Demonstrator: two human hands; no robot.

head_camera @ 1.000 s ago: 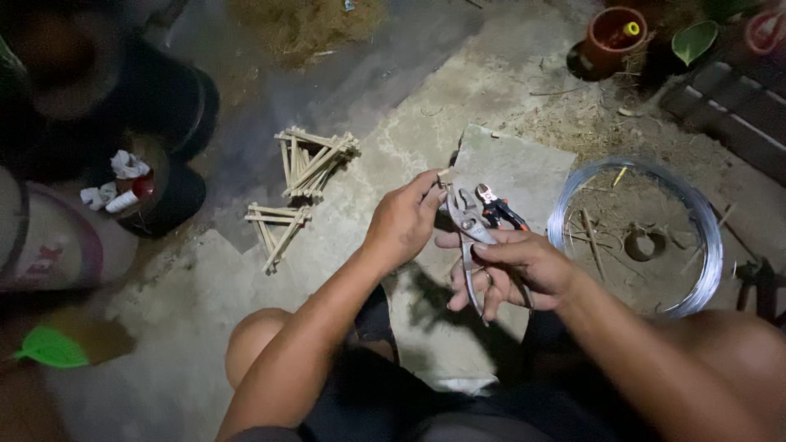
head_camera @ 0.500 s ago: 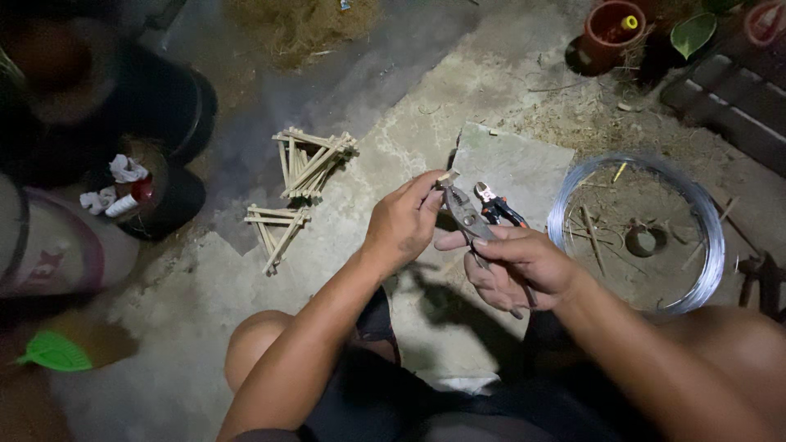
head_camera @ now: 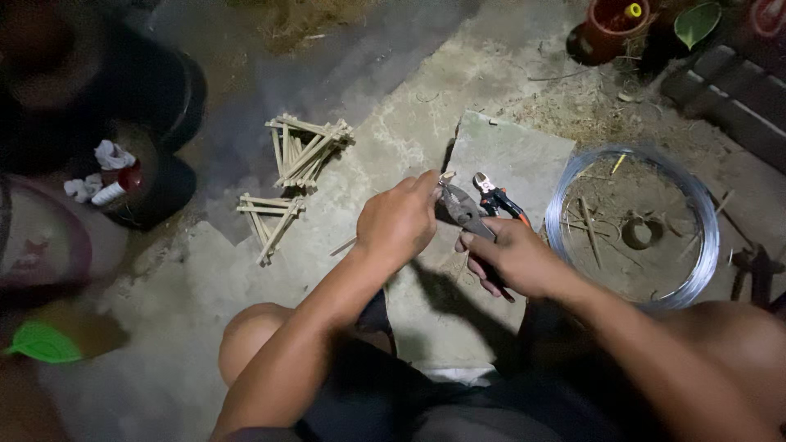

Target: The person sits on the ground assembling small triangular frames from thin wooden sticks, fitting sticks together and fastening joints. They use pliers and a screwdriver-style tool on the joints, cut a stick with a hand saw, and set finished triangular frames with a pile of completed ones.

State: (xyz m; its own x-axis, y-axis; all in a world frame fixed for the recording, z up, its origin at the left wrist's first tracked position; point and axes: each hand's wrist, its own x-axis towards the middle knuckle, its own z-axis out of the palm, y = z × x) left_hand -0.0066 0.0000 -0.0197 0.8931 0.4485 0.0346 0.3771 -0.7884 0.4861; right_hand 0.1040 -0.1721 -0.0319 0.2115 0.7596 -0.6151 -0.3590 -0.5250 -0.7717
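- Since the earlier frame, the pliers (head_camera: pixel 468 214) are being kept raised in front of the body, and the left hand (head_camera: pixel 399 223) is being kept pinched at their tip; little else is being shifted.
- The pliers are being gripped around their handles by the right hand (head_camera: pixel 512 260), fingers wrapped tight.
- A small piece, too small to be told, is being pinched by the left fingertips beside the pliers' head.
- A second pair of red-handled pliers (head_camera: pixel 493 195) is being left lying on the flat stone slab (head_camera: pixel 524 155).
- A coil of wire (head_camera: pixel 634 225) is being left on the rough concrete ground (head_camera: pixel 164 286) right of the slab.
- Two bundles of bamboo sticks (head_camera: pixel 304 151) are being left lying on the ground to the left.
- The dim outdoor yard is being lit from above; a clay pot (head_camera: pixel 610 20) is being seen at the far edge.
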